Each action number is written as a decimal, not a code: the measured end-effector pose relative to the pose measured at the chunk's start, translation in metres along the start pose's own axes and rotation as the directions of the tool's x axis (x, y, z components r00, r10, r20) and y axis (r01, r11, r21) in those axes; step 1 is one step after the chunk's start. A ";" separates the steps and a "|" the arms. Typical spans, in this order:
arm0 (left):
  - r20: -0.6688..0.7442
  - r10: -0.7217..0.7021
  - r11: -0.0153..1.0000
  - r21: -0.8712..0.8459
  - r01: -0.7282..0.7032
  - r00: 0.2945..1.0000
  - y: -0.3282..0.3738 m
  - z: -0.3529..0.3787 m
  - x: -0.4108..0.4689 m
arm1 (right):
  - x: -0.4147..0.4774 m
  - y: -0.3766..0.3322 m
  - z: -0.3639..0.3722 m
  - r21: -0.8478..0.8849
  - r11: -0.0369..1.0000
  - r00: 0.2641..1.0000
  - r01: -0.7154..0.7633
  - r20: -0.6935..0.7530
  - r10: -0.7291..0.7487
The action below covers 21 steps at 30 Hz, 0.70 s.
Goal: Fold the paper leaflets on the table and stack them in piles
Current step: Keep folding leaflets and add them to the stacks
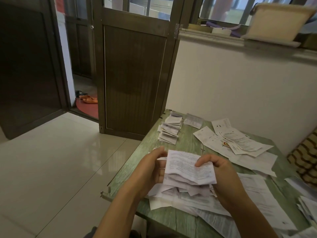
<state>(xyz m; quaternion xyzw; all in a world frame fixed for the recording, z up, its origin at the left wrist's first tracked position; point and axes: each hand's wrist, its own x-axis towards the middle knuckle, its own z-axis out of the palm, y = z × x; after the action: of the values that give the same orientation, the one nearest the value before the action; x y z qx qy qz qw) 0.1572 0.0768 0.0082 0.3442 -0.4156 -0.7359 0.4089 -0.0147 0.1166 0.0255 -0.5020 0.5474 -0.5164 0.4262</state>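
Above the near part of the green table (187,143) I hold a partly folded white printed leaflet (185,167) between both hands. My left hand (152,167) grips its left edge with curled fingers. My right hand (221,172) pinches its right side, thumb on top. Under it lies a loose heap of unfolded leaflets (193,198). A pile of folded leaflets (170,130) stands at the far left corner, with one more folded leaflet (193,121) beside it. Flat open leaflets (240,145) are spread across the far right.
The table's left edge borders a shiny tiled floor (60,160). A brown half-glazed door (133,79) stands open beyond the table. A white wall with a cluttered window sill (240,38) runs behind. A patterned cushion (305,160) sits at the right edge.
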 end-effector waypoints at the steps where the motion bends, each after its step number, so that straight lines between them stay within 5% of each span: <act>1: 0.030 -0.026 1.000 0.008 0.025 0.999 0.000 0.000 0.000 | 0.001 0.002 0.000 -0.057 0.996 0.998 0.062 -0.009 -0.062; 5: 0.095 -0.047 0.986 0.162 0.031 0.994 -0.006 0.000 0.000 | 0.000 0.003 0.003 -0.195 0.948 0.967 0.251 0.009 -0.254; 13: -0.123 0.144 0.964 0.242 -0.111 0.982 -0.013 0.001 0.005 | -0.001 -0.002 0.008 0.042 0.992 0.992 -0.121 -0.016 0.122; 21: -0.149 0.203 0.973 0.142 -0.182 0.968 -0.017 0.006 0.007 | -0.007 0.008 0.013 -0.069 0.996 0.996 -0.055 -0.073 0.050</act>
<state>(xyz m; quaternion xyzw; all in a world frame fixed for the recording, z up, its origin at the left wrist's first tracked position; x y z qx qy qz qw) 0.1443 0.0780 -0.0053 0.3863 -0.4587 -0.6341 0.4882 -0.0017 0.1210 0.0157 -0.4836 0.5934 -0.5026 0.4018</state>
